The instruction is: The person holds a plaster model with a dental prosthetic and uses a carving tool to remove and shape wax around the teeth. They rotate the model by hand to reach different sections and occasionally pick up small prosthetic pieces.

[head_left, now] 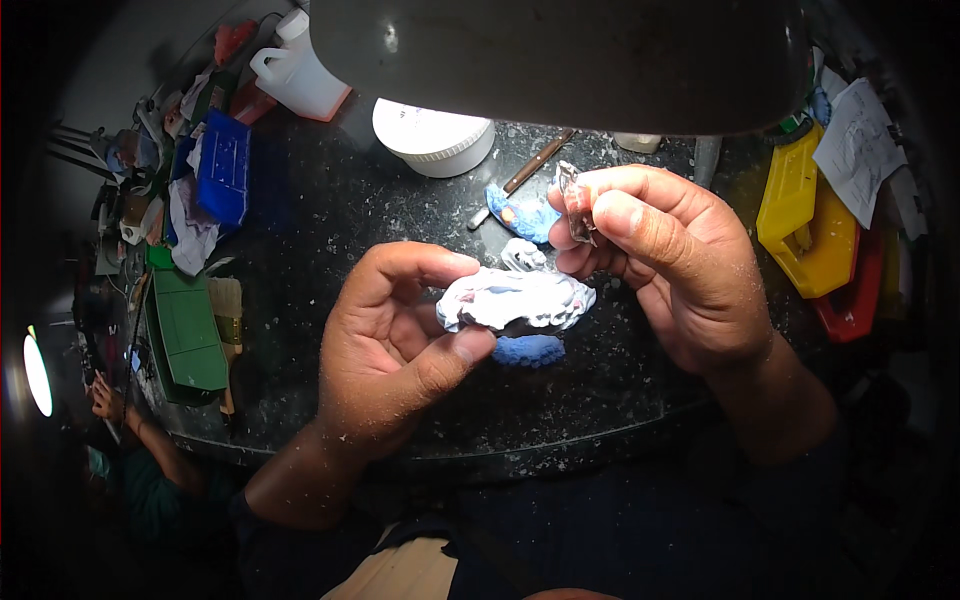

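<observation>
My left hand [385, 345] pinches a white, lumpy dental impression [520, 300] between thumb and fingers, low over the bench. Strong lamp light washes out its surface. Up and to its right, my right hand [685, 270] grips a small metal and pink piece that looks like a partial denture [573, 203], held by thumb and fingertips; its lower part is hidden by the fingers. Past the impression lie a small white lump [523, 256] and a blue putty piece [530, 218]. Another blue putty piece [530, 350] shows just below the impression.
A lamp hood [560, 60] hangs over the far side. Behind are a white lidded tub [435, 140], a wooden-handled knife [540, 160] and a jug [305, 75]. Blue [225, 170], green [185, 330] and yellow bins [800, 220] flank the dark bench. Another person's hand [105, 398] shows left.
</observation>
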`<state>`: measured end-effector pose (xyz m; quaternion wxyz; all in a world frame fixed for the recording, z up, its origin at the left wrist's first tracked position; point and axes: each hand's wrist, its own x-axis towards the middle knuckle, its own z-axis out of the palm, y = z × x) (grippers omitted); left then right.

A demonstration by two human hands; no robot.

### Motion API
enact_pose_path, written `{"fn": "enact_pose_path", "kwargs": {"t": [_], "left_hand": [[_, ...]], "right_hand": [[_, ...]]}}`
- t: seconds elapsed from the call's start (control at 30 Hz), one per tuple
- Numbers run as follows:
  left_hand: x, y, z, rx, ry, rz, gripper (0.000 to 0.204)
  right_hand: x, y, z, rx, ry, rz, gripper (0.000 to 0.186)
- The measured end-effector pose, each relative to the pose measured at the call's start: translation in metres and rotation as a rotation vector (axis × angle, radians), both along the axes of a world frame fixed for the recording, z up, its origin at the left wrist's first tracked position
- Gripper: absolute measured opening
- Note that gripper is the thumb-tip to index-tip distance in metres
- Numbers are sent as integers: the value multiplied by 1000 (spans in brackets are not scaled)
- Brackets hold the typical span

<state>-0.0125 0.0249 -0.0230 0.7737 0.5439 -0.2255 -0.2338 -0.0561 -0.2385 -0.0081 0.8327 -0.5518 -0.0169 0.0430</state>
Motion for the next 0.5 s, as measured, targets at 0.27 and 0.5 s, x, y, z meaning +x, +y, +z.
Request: {"fn": "enact_pose_path", "kwargs": {"t": [0.27, 0.5], "left_hand": [[1, 1, -1, 8, -2, 5, 47], [22, 11, 17, 237, -189, 150, 43]], "right_hand": [[0, 1, -1, -31, -31, -6, 29], [0, 3, -1, -61, -23, -43, 29]]}}
